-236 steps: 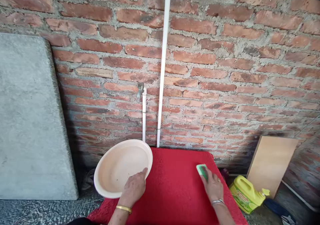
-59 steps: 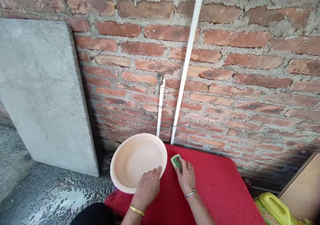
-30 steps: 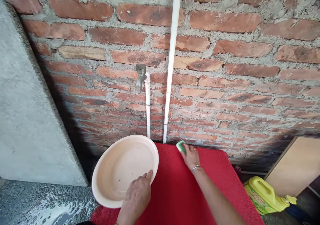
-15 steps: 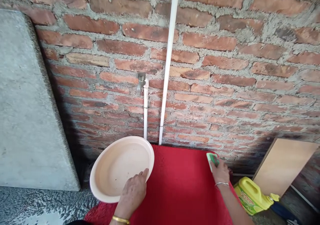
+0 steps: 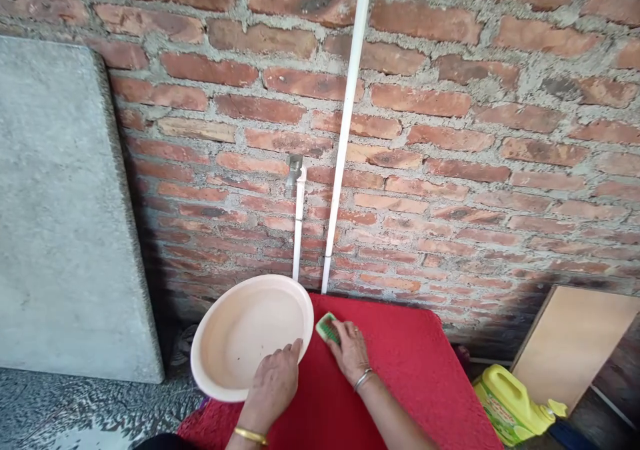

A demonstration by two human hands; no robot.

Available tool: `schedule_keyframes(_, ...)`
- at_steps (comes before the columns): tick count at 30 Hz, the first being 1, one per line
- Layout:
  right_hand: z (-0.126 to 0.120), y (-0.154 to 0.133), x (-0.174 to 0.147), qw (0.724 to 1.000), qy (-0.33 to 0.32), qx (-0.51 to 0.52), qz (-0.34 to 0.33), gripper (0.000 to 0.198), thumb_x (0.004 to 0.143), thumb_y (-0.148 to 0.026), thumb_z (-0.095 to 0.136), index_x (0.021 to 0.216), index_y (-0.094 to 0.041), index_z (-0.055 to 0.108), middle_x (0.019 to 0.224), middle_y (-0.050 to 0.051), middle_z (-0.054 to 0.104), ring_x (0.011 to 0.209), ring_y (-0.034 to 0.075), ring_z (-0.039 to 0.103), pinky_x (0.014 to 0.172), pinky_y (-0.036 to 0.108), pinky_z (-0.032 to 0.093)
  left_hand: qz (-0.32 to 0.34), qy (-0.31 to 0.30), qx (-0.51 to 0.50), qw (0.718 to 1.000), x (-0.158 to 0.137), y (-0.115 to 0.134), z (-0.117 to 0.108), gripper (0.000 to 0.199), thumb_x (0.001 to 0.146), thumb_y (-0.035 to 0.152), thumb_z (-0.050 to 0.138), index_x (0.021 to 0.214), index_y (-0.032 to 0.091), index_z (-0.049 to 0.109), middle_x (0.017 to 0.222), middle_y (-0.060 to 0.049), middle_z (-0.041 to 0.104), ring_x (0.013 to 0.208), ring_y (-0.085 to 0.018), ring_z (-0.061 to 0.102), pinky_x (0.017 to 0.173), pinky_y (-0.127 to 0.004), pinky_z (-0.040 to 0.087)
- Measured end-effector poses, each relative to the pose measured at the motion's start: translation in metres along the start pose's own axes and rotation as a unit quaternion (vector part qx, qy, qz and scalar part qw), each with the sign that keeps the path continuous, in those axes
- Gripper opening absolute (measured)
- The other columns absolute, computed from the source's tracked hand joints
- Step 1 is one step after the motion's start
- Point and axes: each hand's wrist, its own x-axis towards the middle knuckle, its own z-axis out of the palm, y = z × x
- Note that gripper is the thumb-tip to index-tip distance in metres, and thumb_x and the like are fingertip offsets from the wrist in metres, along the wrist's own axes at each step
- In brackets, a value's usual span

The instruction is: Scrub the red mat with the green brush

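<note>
My left hand (image 5: 274, 378), with a gold bangle at the wrist, grips the near right rim of a pale pink plastic basin (image 5: 235, 330). The basin is tilted, and a few dark specks show inside it. A red cloth (image 5: 400, 343) is spread flat under both hands. My right hand (image 5: 351, 353), wearing a silver bangle, is closed around a small green scrub brush (image 5: 327, 329) on the cloth, just right of the basin. My fingers cover part of the brush.
A brick wall (image 5: 420, 103) rises behind, with a tap (image 5: 294, 170) and white pipes (image 5: 345, 130). A concrete slab (image 5: 65, 210) leans at left above wet floor (image 5: 100, 410). On the right are a yellow jug (image 5: 515, 407) and a tan board (image 5: 575, 343).
My right hand has carried the brush leftward across the red cloth, from its far right corner to beside the basin. My left hand keeps its hold on the basin. The view has shifted slightly.
</note>
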Motion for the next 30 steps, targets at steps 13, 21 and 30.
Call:
schedule_keyframes(13,-0.1,0.25,-0.07,0.898,0.133,-0.119,0.403,0.059,0.092,-0.055,0.036,0.126,-0.015,0.063,0.096,0.025,0.068,0.081,0.035,0.068,0.069,0.047,0.051,-0.004,0.022,0.002,1.0,-0.001,0.004,-0.004,0.05,0.09,0.005,0.046,0.137,0.018,0.058,0.098,-0.01,0.07,0.085,-0.021,0.07,0.078,-0.033,0.054)
schedule_keyframes(21,-0.06,0.207,-0.105,0.957,0.172,-0.053,0.228,0.059,0.092,-0.06,0.033,0.126,-0.022,0.062,0.108,0.014,0.068,0.096,0.029,0.066,0.088,0.044,0.051,-0.014,-0.034,-0.02,0.999,0.004,0.003,-0.022,0.05,0.091,0.006,0.042,0.138,0.018,0.056,0.099,-0.011,0.072,0.09,-0.022,0.072,0.082,-0.033,0.054)
schedule_keyframes(30,-0.08,0.235,-0.136,0.933,0.148,-0.096,0.313,0.06,0.089,-0.06,0.033,0.125,-0.023,0.063,0.103,0.017,0.067,0.088,0.033,0.068,0.08,0.049,0.053,-0.006,-0.019,-0.008,1.0,0.004,0.0,-0.019,0.049,0.092,0.008,0.042,0.139,0.018,0.055,0.105,-0.013,0.073,0.095,-0.023,0.072,0.084,-0.034,0.054)
